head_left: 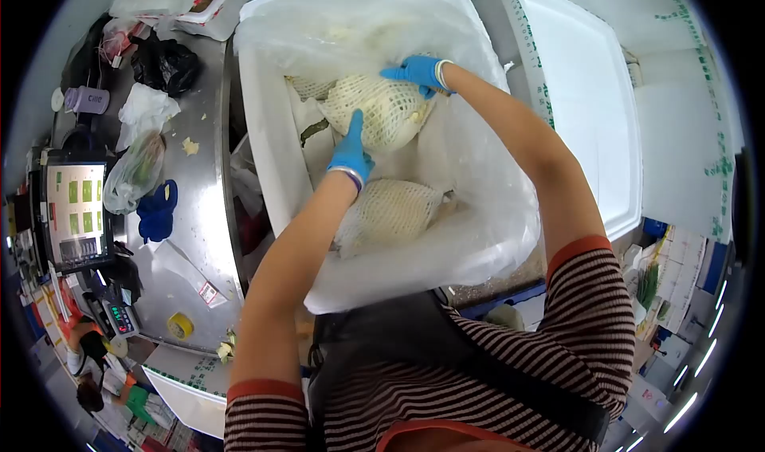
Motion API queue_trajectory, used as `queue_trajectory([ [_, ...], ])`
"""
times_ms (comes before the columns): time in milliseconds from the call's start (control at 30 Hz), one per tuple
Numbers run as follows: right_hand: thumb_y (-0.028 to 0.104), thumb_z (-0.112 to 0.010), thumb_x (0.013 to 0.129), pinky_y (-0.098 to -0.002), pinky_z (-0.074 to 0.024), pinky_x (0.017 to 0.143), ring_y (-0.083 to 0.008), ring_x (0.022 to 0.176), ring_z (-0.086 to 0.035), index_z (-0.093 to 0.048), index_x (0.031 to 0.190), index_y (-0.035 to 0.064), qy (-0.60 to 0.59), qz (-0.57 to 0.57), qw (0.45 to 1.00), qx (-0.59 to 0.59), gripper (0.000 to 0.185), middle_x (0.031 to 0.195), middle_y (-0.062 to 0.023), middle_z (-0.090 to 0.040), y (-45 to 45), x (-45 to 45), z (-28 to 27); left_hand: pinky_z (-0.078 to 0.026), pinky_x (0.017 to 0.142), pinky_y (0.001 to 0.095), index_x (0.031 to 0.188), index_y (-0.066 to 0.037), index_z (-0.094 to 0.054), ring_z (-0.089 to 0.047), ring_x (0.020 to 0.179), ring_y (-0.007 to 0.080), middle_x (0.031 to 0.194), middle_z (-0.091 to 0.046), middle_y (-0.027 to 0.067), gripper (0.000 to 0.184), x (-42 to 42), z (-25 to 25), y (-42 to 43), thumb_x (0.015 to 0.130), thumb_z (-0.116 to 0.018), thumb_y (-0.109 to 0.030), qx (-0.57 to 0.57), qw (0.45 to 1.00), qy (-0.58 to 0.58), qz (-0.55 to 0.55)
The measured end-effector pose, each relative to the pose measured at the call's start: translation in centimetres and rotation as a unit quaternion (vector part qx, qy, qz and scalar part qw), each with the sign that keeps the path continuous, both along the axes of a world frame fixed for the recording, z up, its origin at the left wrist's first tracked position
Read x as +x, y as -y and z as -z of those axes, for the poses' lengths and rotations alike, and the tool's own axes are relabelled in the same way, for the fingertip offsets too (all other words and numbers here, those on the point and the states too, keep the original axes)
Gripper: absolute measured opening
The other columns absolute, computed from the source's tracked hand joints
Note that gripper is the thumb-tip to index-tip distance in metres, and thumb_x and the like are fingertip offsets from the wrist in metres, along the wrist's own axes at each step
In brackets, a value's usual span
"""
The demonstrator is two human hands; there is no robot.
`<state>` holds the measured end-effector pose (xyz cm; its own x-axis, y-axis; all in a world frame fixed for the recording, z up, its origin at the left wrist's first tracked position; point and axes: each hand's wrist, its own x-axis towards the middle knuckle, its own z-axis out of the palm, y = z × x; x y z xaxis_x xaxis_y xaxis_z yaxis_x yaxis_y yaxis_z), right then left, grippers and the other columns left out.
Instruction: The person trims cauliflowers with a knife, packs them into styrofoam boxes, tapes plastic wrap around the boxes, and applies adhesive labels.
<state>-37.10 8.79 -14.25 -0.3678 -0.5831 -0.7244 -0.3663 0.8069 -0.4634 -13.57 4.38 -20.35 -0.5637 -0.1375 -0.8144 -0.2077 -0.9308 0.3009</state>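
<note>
A cauliflower [382, 109] in a white foam net lies in the upper part of a white foam box [263, 133] lined with clear plastic. My left hand [351, 153], in a blue glove, presses on its near left side with one finger stretched along the net. On its far right side, my right hand [418, 73], also gloved in blue, curls over the net, so the cauliflower is held between both hands. Another netted cauliflower [390, 213] rests nearer my body. Part of a third net [311, 88] shows at the upper left, mostly hidden.
On the left, a metal table [191, 205] carries a black bag [165, 61], a plastic bag of greens [137, 169], a blue cloth item [157, 211], yellow tape [180, 325] and a screen [77, 213]. To the right stands a white foam lid [586, 93]. Other people [103, 388] are far left.
</note>
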Motion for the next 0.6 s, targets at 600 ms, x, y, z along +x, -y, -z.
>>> queue_trajectory([
  [600, 0.023, -0.076, 0.082, -0.0223, -0.0439, 0.056, -0.0063, 0.063, -0.048, -0.062, 0.118, 0.0009, 0.112, -0.068, 0.972, -0.196, 0.045, 0.083, 0.0011, -0.054, -6.8, 5.6, -17.2, -0.043, 0.106, 0.0470, 0.145, -0.005, -0.036, -0.050, 0.127, 0.0307, 0.140, -0.049, 0.0153, 0.066, 8.7, -13.7, -1.2, 0.082, -0.057, -0.009, 0.081, 0.958, -0.243, -0.131],
])
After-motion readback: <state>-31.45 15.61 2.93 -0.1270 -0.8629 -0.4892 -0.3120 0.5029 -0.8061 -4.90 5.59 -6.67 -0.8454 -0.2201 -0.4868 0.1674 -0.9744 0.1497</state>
